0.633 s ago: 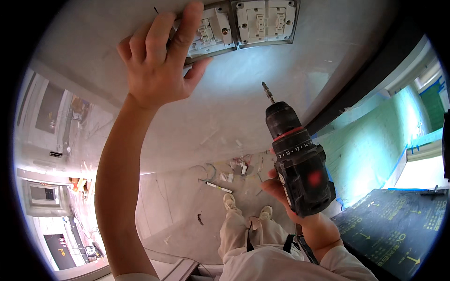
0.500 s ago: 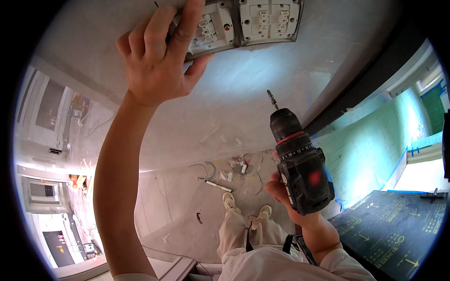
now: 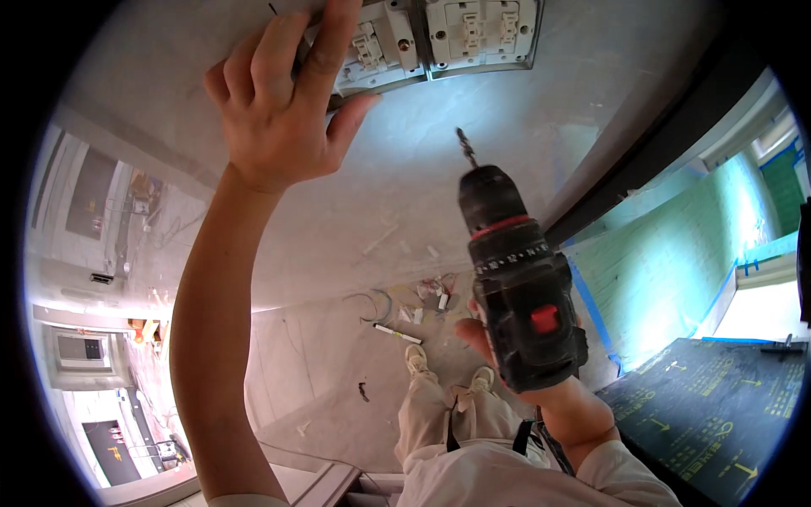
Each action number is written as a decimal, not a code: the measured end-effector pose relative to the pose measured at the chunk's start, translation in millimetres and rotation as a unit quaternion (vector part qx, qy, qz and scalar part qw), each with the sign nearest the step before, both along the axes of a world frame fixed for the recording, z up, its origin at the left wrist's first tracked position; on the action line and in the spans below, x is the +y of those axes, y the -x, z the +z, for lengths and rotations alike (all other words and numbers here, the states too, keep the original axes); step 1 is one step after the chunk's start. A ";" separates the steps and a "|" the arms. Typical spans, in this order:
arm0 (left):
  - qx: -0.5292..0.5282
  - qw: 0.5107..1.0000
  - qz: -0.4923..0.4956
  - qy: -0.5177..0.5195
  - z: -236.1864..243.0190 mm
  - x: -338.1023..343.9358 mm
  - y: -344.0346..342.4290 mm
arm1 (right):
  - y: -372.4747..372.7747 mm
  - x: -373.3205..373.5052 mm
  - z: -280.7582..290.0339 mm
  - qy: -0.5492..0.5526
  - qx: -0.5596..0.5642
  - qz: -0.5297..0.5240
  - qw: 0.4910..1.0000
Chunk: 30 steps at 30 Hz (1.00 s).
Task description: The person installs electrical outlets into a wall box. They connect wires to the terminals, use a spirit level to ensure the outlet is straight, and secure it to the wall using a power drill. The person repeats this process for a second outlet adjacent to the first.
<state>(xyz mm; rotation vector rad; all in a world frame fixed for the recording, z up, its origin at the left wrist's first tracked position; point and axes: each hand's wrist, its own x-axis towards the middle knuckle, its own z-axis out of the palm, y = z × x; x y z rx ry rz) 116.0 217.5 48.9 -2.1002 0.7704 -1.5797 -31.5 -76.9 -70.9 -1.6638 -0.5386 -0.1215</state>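
Observation:
My left hand [image 3: 279,110] is raised to the wall with its fingers stretched and spread over the left side of a white light switch module [image 3: 372,46]. Its thumb lies along the module's lower edge. A second white switch module [image 3: 481,34] sits beside it in the same row, with its inner parts and screw holes showing. My right hand [image 3: 481,338] is wrapped round a black and red cordless drill [image 3: 519,279], most of its grip hidden behind the body. The drill's bit [image 3: 466,148] points up, below the modules and apart from them.
A dark vertical trim [image 3: 650,165] borders the wall on the right, beside green sheeting edged with blue tape [image 3: 655,270]. A dark printed board [image 3: 701,406] lies at the lower right. Wire scraps [image 3: 431,291] and a white tube-like piece [image 3: 397,334] litter the floor near my shoes.
The drill has moved left and slightly up, its bit closer to the switch modules. My left hand stays at the left module, with only a slight shift in view.

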 end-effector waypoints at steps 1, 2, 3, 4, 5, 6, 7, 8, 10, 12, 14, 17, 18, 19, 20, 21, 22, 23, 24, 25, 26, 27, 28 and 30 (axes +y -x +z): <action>-0.008 1.000 0.004 -0.002 -1.2 -0.6 -1.3 | -8.4 2.8 13.9 0.053 -0.052 0.002 0.997; -0.016 1.000 0.009 -0.005 -3.0 -0.9 -2.5 | -11.1 6.9 17.8 0.060 -0.067 0.003 0.996; -0.027 0.999 0.015 -0.008 -2.1 -0.4 -3.2 | -14.3 10.9 22.4 0.065 -0.083 0.005 0.994; -0.023 1.000 0.007 -0.007 -1.6 -1.1 -3.6 | -15.4 16.0 22.7 0.023 -0.062 0.006 0.998; -0.018 1.000 -0.002 -0.006 -1.7 -2.8 -4.1 | -15.7 18.5 24.5 0.004 -0.054 0.006 0.999; -0.015 1.000 -0.009 -0.004 -2.4 -3.0 -4.9 | -16.6 21.7 25.9 -0.014 -0.046 0.007 0.999; -0.021 1.000 -0.013 -0.004 -3.0 -2.3 -6.1 | -17.0 23.2 27.9 -0.010 -0.051 0.006 0.999; -0.028 0.999 -0.017 -0.005 -3.5 -1.9 -7.6 | -16.9 24.0 29.2 -0.005 -0.053 0.004 0.999; -0.029 0.999 -0.023 -0.002 -3.3 -2.5 -7.8 | -14.7 25.1 28.0 0.004 -0.054 0.000 0.999; -0.021 0.999 -0.027 0.003 -2.9 -4.3 -6.5 | -11.8 25.1 23.5 0.013 -0.046 0.006 0.999; -0.017 0.999 -0.028 0.003 -2.9 -3.3 -6.3 | -10.1 25.8 21.3 0.020 -0.041 0.007 0.999; -0.013 1.000 -0.027 0.000 -3.1 -2.8 -6.7 | -9.7 29.6 26.5 0.028 -0.059 -0.026 0.998; -0.012 1.000 -0.024 -0.001 -3.3 -2.1 -6.2 | -9.7 30.0 27.0 0.034 -0.066 -0.027 0.997; -0.013 1.000 -0.025 -0.002 -3.4 -1.8 -5.9 | -10.3 27.4 24.7 0.042 -0.072 -0.003 0.997; -0.015 1.000 -0.025 -0.002 -3.1 -1.6 -5.5 | -10.3 26.6 23.7 0.043 -0.071 0.009 0.996; -0.016 1.000 -0.026 -0.002 -3.9 -2.0 -5.3 | -10.1 25.1 22.5 0.044 -0.070 0.021 0.996; -0.017 1.000 -0.019 -0.004 -3.8 -2.4 -4.6 | -9.1 24.5 21.9 0.037 -0.063 0.022 0.997; -0.018 1.000 -0.011 -0.005 -2.9 -2.8 -3.6 | -8.7 24.2 22.5 0.042 -0.063 0.020 0.997; -0.019 1.000 -0.004 -0.006 -3.6 -3.6 -3.1 | -8.7 23.5 22.2 0.047 -0.063 0.018 0.997; -0.018 1.000 -0.004 -0.007 -4.3 -3.9 -3.6 | -9.4 23.1 24.0 0.065 -0.071 0.012 0.995; -0.017 1.000 -0.004 -0.007 -5.1 -4.0 -4.6 | -9.8 22.6 22.6 0.066 -0.075 0.011 0.995; -0.018 1.000 -0.002 -0.010 -4.1 -3.3 -4.0 | -10.0 22.6 22.6 0.066 -0.080 0.012 0.994; -0.017 1.000 0.001 -0.008 -4.1 -2.7 -2.8 | -10.2 22.3 20.2 0.051 -0.082 0.017 0.995; -0.017 1.000 0.006 -0.004 -4.5 -2.2 -1.9 | -10.8 20.9 17.3 0.030 -0.080 0.025 0.996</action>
